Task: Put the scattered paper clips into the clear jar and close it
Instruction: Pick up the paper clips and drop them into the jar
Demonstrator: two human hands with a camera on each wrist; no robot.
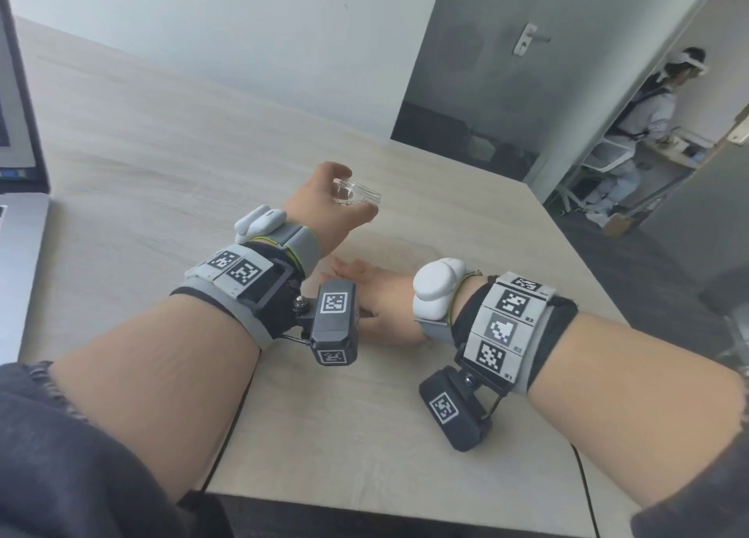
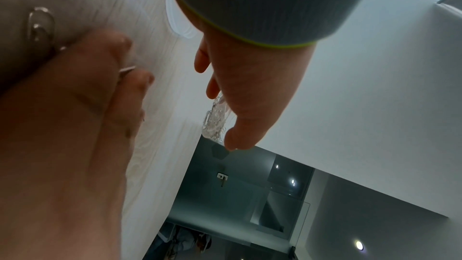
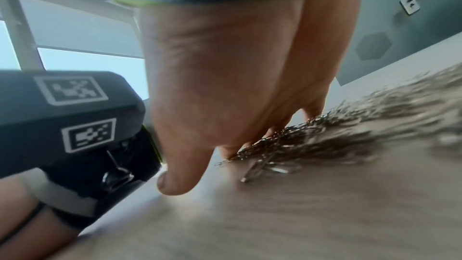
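Left hand (image 1: 324, 205): curled round open jar (image 1: 356, 192), lifted at far side; right hand (image 1: 373, 306): fingers flat on clips (image 3: 312, 137) on near table (image 1: 364, 436); risk: hasty sweep scatters clips past jar mouth

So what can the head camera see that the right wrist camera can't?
Only the head view shows the left hand holding the clear jar up above the table, plus a laptop at the left edge. Only the right wrist view shows the heap of paper clips lying against the fingers, blurred. Both show the right hand low on the wooden table and the door handle behind.
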